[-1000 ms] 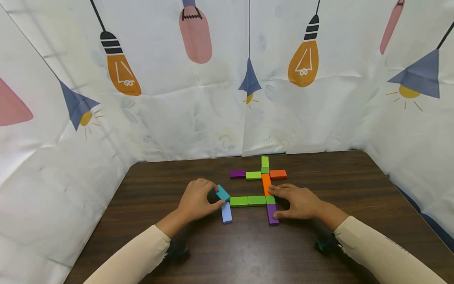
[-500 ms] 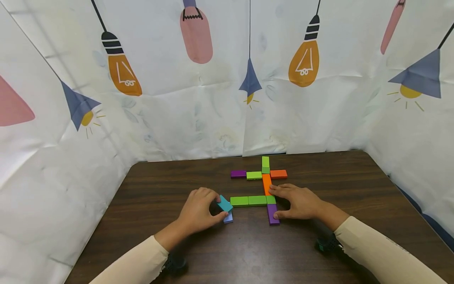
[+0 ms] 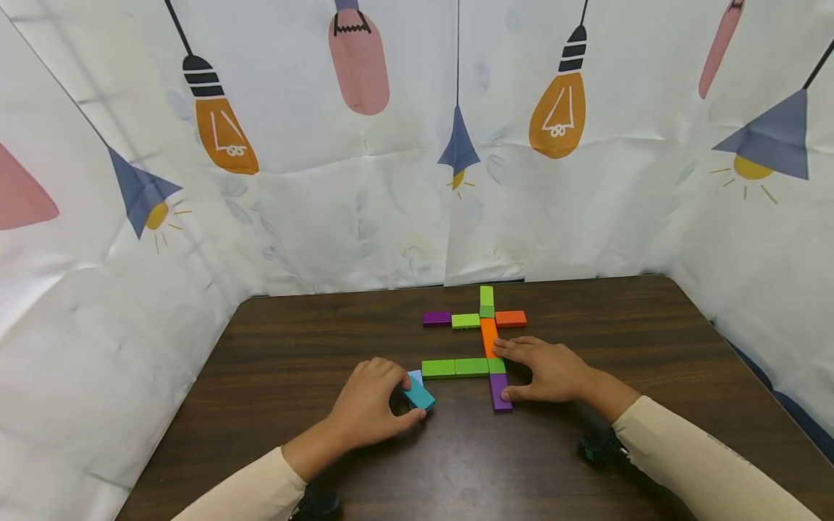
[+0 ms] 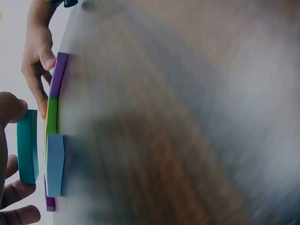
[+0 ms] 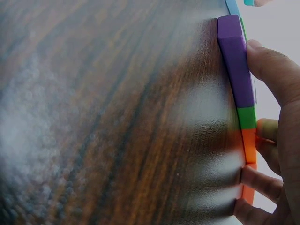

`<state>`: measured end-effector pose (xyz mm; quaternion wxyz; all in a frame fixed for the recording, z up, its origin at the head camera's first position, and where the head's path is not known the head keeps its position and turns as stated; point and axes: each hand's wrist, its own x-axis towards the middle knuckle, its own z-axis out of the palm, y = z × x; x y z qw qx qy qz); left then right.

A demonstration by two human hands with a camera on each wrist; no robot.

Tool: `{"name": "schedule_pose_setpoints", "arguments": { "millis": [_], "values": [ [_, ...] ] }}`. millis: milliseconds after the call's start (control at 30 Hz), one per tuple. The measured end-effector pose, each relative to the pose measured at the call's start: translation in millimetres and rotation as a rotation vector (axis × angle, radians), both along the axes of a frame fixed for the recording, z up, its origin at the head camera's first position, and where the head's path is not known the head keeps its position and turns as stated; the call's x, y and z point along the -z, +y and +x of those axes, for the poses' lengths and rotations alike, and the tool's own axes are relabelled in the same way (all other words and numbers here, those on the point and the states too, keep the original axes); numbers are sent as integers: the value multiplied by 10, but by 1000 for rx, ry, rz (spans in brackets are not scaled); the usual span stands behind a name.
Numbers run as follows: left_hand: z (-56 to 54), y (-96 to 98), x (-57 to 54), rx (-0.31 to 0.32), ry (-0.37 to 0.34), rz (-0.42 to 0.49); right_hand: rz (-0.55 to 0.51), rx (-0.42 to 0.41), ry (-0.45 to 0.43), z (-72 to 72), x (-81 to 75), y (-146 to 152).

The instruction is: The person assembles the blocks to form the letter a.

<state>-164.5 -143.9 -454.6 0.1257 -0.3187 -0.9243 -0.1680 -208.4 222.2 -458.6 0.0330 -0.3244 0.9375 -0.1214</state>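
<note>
My left hand (image 3: 368, 398) pinches a teal block (image 3: 419, 394) between thumb and fingers. In the left wrist view, the teal block is raised off the table, with a gap between it and the light-blue block (image 4: 55, 164) lying below. From the head view it overlaps most of that light-blue block, which sits at the left end of a row of green blocks (image 3: 439, 370). My right hand (image 3: 547, 373) rests with thumb on a purple block (image 3: 499, 398) and spread fingers at an orange block (image 3: 489, 334). A short green block (image 3: 496, 366) lies between those two.
Farther back, a dark purple block (image 3: 436, 319), a lime block (image 3: 465, 321), an upper green block (image 3: 486, 300) and a red-orange block (image 3: 511, 319) join the figure on the brown table (image 3: 293, 340). A patterned white cloth (image 3: 404, 217) hangs behind the table.
My left hand has carried the teal block toward me and slightly right, from behind the light-blue block to over its near part. The right hand stays in place.
</note>
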Motion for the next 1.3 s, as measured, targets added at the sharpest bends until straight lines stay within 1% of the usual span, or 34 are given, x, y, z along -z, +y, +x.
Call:
{"name": "schedule_pose_setpoints", "arguments": {
  "millis": [100, 333, 633, 1000, 1200, 1300],
  "values": [
    [46, 19, 3, 11, -14, 2, 4, 1, 4, -7, 6, 4],
    [137, 54, 14, 21, -43, -9, 10, 14, -25, -9, -9, 2],
    [263, 77, 13, 31, -82, -17, -3, 3, -18, -9, -2, 5],
    [342, 88, 13, 55, -109, -41, -1, -2, -14, 2, -7, 2],
    [372, 94, 53, 47, -113, -91, 0, -1, -13, 2, -9, -1],
    [377, 90, 69, 40, -101, -116, 1, 2, -17, 2, -10, -2]
  ]
}}
